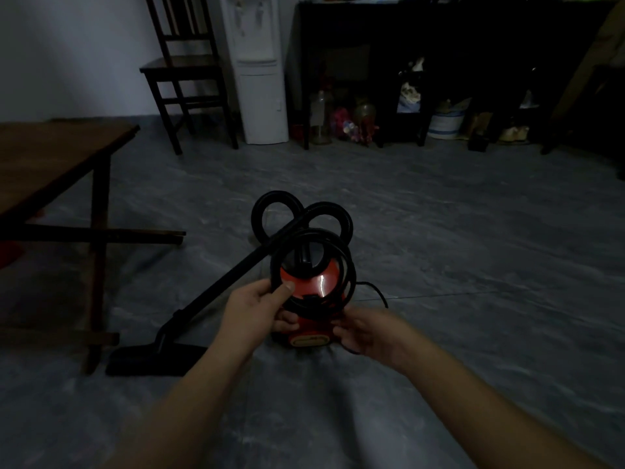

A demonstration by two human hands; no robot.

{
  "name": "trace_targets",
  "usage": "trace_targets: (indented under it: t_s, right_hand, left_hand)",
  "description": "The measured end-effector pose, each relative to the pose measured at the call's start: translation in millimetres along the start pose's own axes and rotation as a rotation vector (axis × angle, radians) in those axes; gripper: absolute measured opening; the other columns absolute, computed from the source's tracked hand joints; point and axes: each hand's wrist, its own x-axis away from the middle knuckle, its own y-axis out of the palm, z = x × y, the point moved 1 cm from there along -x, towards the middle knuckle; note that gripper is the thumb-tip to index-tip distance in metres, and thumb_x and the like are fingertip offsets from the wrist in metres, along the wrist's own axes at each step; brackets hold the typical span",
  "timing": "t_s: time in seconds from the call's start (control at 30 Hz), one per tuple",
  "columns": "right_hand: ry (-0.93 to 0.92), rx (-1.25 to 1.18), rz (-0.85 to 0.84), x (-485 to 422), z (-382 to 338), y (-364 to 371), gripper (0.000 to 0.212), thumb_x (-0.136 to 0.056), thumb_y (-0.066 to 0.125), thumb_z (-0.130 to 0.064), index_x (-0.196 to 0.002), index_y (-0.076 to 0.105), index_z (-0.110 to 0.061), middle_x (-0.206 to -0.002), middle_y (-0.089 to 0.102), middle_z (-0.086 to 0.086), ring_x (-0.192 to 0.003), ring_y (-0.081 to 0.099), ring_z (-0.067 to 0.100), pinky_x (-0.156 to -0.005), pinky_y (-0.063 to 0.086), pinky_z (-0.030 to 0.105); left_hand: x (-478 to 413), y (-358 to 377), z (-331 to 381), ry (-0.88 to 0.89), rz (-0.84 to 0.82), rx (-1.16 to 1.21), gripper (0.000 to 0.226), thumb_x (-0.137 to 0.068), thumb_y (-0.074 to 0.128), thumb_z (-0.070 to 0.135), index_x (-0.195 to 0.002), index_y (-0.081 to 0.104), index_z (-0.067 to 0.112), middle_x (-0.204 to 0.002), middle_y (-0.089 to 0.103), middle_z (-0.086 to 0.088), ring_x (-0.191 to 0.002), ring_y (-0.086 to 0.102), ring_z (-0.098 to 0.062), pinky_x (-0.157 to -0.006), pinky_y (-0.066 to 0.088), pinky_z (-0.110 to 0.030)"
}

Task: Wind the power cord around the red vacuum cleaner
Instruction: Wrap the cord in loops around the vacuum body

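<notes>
A small red vacuum cleaner [313, 282] stands on the grey floor in the middle of the view. Its black hose [301, 211] loops behind it, and its wand [223, 286] runs down left to a flat floor nozzle [155, 360]. Several black loops of power cord [341, 258] lie around the vacuum's top. My left hand [257, 309] pinches the cord loops at the vacuum's left side with the thumb on top. My right hand [365, 333] grips the cord low at the vacuum's right side. A loose cord stretch [375, 291] trails on the floor to the right.
A wooden table [50, 157] stands at the left, with its legs near the nozzle. A dark chair [186, 72] and a white water dispenser [257, 69] stand by the back wall. A black shelf unit [439, 35] with clutter under it fills the back right.
</notes>
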Motion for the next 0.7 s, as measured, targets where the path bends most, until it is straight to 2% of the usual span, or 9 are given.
trace_targets:
  t_s: [0.1, 0.17, 0.33, 0.5, 0.6, 0.7]
  right_hand:
    - [0.054, -0.227, -0.002, 1.4, -4.4, -0.5, 0.013, -0.096, 0.061, -0.014, -0.103, 0.067, -0.005, -0.092, 0.071, 0.008, -0.055, 0.071, 0.012, -0.044, 0.054, 0.020]
    - [0.055, -0.243, 0.003, 1.6, -5.8, -1.2, 0.013, -0.096, 0.060, -0.013, -0.105, 0.067, -0.005, -0.087, 0.072, 0.007, -0.054, 0.071, 0.011, -0.044, 0.053, 0.018]
    - [0.030, -0.145, 0.014, -0.2, -6.4, 0.0, 0.024, -0.096, 0.061, -0.011, -0.119, 0.065, -0.004, -0.088, 0.074, 0.006, -0.062, 0.071, 0.009, -0.050, 0.053, 0.018]
    - [0.008, 0.063, -0.031, 5.2, -8.6, 0.9, 0.011, -0.096, 0.057, -0.011, -0.105, 0.063, -0.008, -0.074, 0.071, 0.007, -0.054, 0.067, 0.009, -0.051, 0.054, 0.021]
    - [-0.011, 0.148, -0.060, 11.1, -10.2, 2.1, 0.011, -0.095, 0.058, -0.007, -0.103, 0.064, -0.012, -0.080, 0.072, 0.007, -0.060, 0.069, 0.011, -0.058, 0.055, 0.024]
    - [-0.052, 0.230, -0.065, 12.5, -9.9, 3.0, 0.016, -0.092, 0.059, -0.002, -0.103, 0.064, -0.013, -0.088, 0.073, 0.009, -0.064, 0.071, 0.012, -0.057, 0.057, 0.025]
  left_hand:
    - [1.7, 0.4, -1.4, -0.001, -0.008, -0.018, 0.021, -0.095, 0.062, 0.011, -0.098, 0.066, -0.009, -0.059, 0.066, -0.006, -0.047, 0.062, -0.014, -0.049, 0.059, -0.026]
    - [2.7, -1.1, -1.0, 0.016, -0.010, -0.033, 0.018, -0.094, 0.063, 0.011, -0.096, 0.068, -0.005, -0.059, 0.068, -0.003, -0.049, 0.063, -0.016, -0.050, 0.060, -0.027]
    - [0.8, -7.0, -0.6, 0.010, 0.036, -0.056, 0.018, -0.094, 0.064, 0.014, -0.097, 0.069, -0.002, -0.068, 0.068, -0.012, -0.051, 0.065, -0.016, -0.055, 0.060, -0.030]
    - [-3.7, -13.2, -6.2, -0.017, 0.112, 0.024, 0.023, -0.094, 0.065, 0.017, -0.099, 0.068, -0.005, -0.073, 0.067, -0.017, -0.052, 0.064, -0.017, -0.057, 0.063, -0.033]
    - [-2.9, -14.4, -5.9, -0.019, 0.143, 0.075, 0.018, -0.094, 0.064, 0.016, -0.093, 0.067, -0.001, -0.071, 0.066, -0.015, -0.052, 0.063, -0.017, -0.058, 0.062, -0.032]
    - [-3.4, -15.1, -6.2, -0.013, 0.160, 0.088, 0.017, -0.095, 0.064, 0.015, -0.090, 0.067, -0.001, -0.068, 0.065, -0.014, -0.049, 0.062, -0.015, -0.057, 0.062, -0.033]
